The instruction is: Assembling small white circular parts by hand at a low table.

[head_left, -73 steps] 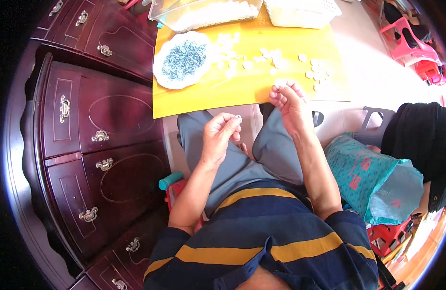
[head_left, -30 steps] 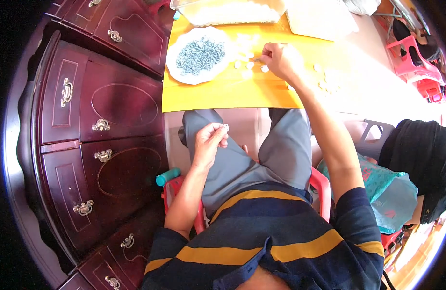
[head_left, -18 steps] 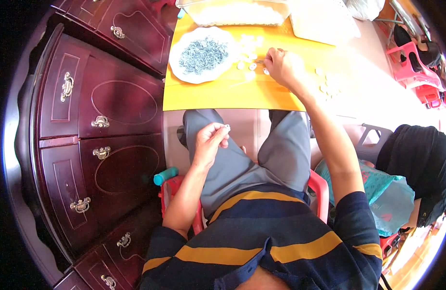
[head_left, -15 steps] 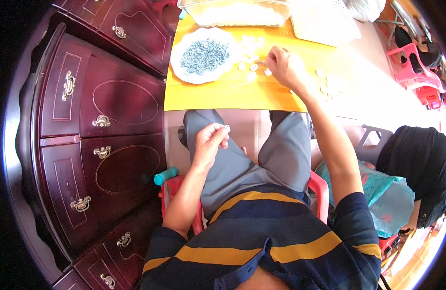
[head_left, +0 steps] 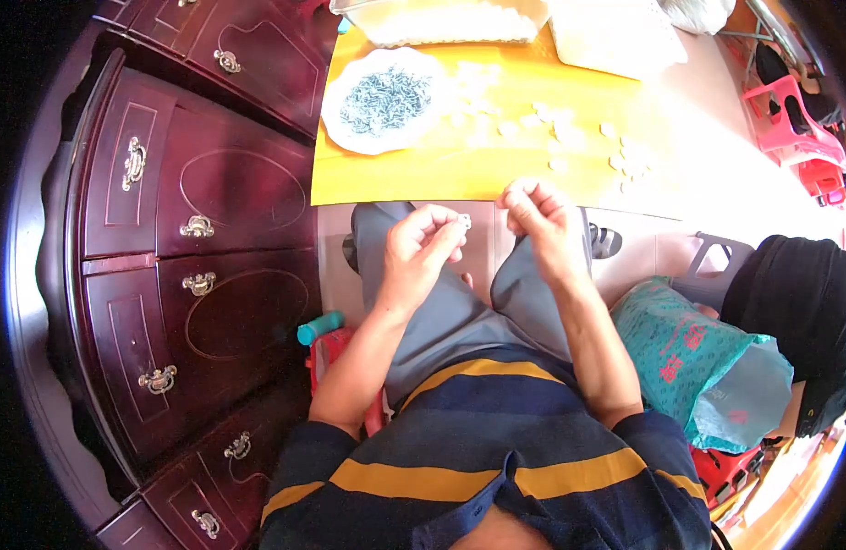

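Note:
My left hand (head_left: 423, 253), held above my lap, pinches a small white piece (head_left: 464, 221) between thumb and fingertips. Close to its right, just off the table's near edge, my right hand (head_left: 546, 229) is closed in a pinch; whatever is between its fingertips is too small to make out. A white scalloped plate (head_left: 368, 145) on the yellow table (head_left: 423, 183) bears a heap of small grey screws (head_left: 386, 99). Several small white pieces (head_left: 558, 165) lie scattered to the right of the plate, partly washed out by glare.
A clear plastic box (head_left: 450, 38) of white pieces stands at the table's far side, beside a pale tray (head_left: 615, 46). Dark red cabinets (head_left: 230, 211) rise on my left. At my right are a teal bag (head_left: 670, 339), a black cloth (head_left: 790, 312) and pink stools (head_left: 794, 128).
My right hand has come back from among the white pieces on the table to beside my left hand. The left hand has risen slightly rightward, still pinching its white piece.

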A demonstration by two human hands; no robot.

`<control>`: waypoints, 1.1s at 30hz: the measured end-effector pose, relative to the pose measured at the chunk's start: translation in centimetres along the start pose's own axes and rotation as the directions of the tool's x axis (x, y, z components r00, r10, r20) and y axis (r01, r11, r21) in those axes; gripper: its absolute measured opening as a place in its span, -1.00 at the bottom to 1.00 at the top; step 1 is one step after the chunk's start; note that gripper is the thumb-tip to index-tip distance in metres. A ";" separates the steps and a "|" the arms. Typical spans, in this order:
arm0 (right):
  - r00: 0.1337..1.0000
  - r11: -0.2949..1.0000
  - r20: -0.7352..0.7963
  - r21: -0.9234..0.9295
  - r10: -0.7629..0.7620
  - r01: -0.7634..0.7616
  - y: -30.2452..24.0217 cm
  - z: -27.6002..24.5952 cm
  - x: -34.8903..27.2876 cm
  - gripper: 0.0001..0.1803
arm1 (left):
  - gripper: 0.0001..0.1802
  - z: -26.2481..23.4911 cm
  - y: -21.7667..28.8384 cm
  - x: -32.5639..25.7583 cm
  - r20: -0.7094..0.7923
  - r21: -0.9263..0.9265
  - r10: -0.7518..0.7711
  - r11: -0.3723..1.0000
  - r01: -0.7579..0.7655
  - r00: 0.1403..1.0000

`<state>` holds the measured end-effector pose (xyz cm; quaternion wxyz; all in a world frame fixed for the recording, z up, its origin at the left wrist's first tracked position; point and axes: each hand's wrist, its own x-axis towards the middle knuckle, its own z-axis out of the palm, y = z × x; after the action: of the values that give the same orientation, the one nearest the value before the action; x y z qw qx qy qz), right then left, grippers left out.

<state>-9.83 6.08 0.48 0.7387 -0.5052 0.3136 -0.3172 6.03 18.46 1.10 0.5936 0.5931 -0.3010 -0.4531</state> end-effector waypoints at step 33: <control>0.985 0.881 -0.162 0.473 0.052 0.031 2.8 2.7 -3.3 -0.83 | -0.91 3.5 -1.2 -0.7 -0.104 0.103 0.177 0.981 -0.167 0.979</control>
<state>-9.27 10.99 -0.88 0.8120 -0.2788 0.2912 -0.4220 2.36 17.74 0.51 0.6183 0.6166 -0.3379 -0.3512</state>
